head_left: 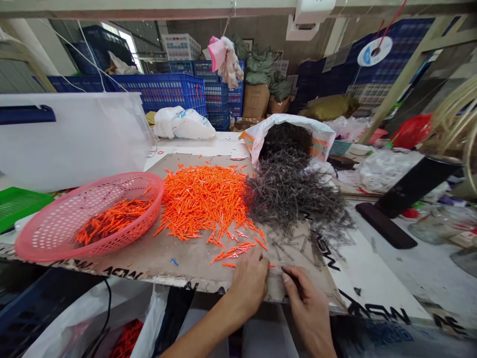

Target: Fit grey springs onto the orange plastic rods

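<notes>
My left hand point(249, 279) is closed at the front of the worktable, pinching an orange pointed plastic piece point(272, 266) whose tip sticks out to the right. Close beside it, my right hand point(307, 298) has thumb and fingertips pressed together; whatever is between them is too small to make out. A few loose orange pieces point(233, 252) lie just beyond my left hand. Behind them spreads a heap of orange pointed pieces point(204, 199). To its right, dark thin coil springs point(294, 189) spill from a white sack point(257, 132), some lying singly near my right hand.
A pink perforated basket point(40, 236) at left holds orange pieces with dark parts. Behind it stands a translucent white bin point(70, 144). A black stand point(406, 199) is at right. Below the table edge, an open white bag point(149, 318) contains red-orange pieces. Pink-and-white gloves point(225, 59) hang overhead.
</notes>
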Demonstrator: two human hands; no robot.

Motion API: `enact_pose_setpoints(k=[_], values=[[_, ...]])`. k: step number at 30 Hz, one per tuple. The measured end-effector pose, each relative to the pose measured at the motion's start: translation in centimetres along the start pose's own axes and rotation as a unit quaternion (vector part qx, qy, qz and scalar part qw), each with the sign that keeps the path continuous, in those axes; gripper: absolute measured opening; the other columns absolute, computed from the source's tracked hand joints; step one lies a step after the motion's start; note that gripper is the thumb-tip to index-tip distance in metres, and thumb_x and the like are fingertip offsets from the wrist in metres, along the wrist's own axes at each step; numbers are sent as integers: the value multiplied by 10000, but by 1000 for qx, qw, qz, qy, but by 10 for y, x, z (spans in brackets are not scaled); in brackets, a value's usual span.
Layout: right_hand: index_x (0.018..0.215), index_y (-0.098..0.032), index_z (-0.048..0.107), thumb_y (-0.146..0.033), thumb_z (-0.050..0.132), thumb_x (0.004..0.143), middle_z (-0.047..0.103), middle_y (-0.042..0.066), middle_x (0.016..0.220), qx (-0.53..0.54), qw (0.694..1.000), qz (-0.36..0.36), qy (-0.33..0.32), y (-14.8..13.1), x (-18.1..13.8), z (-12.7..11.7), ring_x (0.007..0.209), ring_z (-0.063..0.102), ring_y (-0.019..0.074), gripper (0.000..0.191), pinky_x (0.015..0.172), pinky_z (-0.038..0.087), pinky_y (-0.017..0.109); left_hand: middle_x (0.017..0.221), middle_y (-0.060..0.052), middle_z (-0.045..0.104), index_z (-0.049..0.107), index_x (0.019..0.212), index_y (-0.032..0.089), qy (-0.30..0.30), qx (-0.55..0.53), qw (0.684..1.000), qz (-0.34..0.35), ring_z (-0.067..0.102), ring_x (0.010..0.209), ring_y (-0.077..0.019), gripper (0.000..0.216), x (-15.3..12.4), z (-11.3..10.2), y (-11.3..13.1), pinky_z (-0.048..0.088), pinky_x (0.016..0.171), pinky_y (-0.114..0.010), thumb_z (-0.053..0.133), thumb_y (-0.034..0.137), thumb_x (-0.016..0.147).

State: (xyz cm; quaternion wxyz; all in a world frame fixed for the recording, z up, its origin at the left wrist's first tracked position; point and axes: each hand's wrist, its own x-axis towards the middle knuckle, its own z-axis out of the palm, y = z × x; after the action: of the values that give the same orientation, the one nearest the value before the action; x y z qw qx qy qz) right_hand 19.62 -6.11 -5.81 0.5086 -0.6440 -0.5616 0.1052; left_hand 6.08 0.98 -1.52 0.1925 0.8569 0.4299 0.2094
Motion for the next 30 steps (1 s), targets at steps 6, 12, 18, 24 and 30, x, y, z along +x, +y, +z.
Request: enact_pose_setpoints(k=[6,12,18,24,30], values=[[949,-202,696,-354,546,915,700,72,926,65,998,-15,-15,-14,-9,2,871,669,207,216,744,548,299,643,-2,605,598,796,170,32,-232,963,-130,580,570,-153,119,-20,-19,-12,465,540,-253,496,178,857],[907,-216,687,-349,535,920,696,40,854,124,991,20,-34,-42,-21,10,801,660,180,202,718,520,254,598,-20,666,673,758,123,48,-614,749,-245,589,528,-114,146,-41,-22,-4,465,556,-209,720,257,725],[881,-219,677,-320,533,921,676,33,818,132,990,8,-51,-53,-24,15,769,648,169,181,709,511,249,577,-44,696,671,685,126,56,-679,685,-259,597,489,-108,170,-52,-18,-4,445,526,-198,776,260,693],[850,-217,666,-334,561,907,668,29,788,103,994,8,-44,-51,-30,19,720,634,162,168,657,500,238,580,-45,697,691,703,122,67,-671,695,-248,602,515,-117,184,-59,-18,-7,455,532,-205,789,278,695],[864,-215,661,-300,550,915,649,28,794,89,995,-6,-39,-50,-34,21,733,620,157,149,676,493,245,559,-36,685,691,677,119,86,-644,720,-244,587,511,-120,206,-61,-17,-5,453,521,-210,799,295,681]])
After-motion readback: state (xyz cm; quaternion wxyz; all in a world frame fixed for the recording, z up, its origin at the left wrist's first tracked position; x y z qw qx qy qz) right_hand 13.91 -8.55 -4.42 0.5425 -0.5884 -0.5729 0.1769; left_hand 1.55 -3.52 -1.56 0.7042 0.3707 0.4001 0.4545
